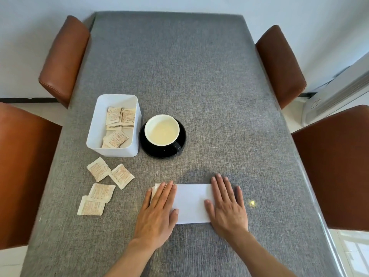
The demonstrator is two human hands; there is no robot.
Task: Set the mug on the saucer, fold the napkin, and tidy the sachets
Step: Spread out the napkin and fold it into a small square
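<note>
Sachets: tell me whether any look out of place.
Four sachets lie loose and scattered on the table, in front of the white bin that holds the rest. The mug sits on its saucer; nothing is spilled.

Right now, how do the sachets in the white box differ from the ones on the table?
The boxed sachets lie piled inside the white box; the loose sachets, four, lie scattered on the table nearer the person, two overlapping. Both groups share the same pale printed wrappers.

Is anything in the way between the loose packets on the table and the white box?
Nothing visible: the four loose sachets lie just in front of the white box, only bare tablecloth between.
</note>
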